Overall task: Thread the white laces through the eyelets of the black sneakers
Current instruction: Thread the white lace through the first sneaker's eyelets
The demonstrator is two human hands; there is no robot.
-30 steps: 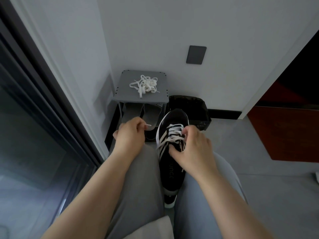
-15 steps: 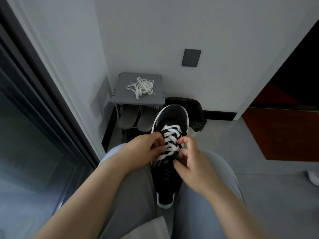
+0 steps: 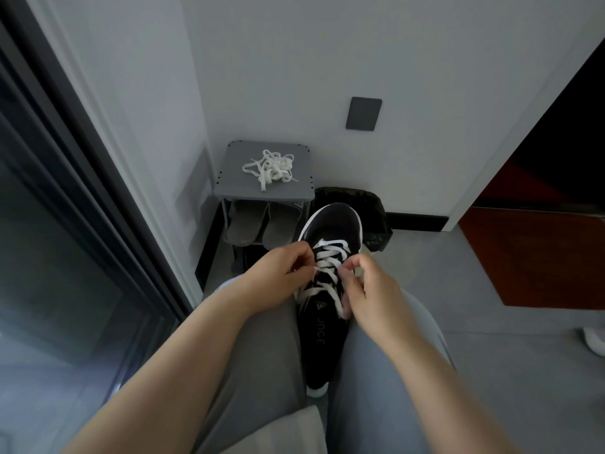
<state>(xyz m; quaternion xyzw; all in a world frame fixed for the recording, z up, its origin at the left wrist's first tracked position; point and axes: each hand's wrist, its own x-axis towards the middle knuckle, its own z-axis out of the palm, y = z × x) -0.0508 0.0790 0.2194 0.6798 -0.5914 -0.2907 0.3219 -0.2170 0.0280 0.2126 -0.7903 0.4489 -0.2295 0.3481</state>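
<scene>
Between the two grey trouser legs (image 3: 262,355), one black sneaker (image 3: 322,342) is lying wedged, toe pointing away, with a white lace (image 3: 329,257) crossing its front in several rows. Two hands are working at it, close together but not touching. The left hand (image 3: 275,276) is curling its fingers and pinching the lace end at the sneaker's left edge. The right hand (image 3: 373,290) is curling too, thumb and forefinger pressing together on a strand at the right edge. Beyond the toe, one small grey stand (image 3: 229,188) is sitting against the wall, carrying one tangled loose lace (image 3: 270,168) on top and two grey slippers (image 3: 245,224) underneath. One black bag (image 3: 376,204) is slumping beside it, and one dark wall plate (image 3: 363,113) is hanging above.
</scene>
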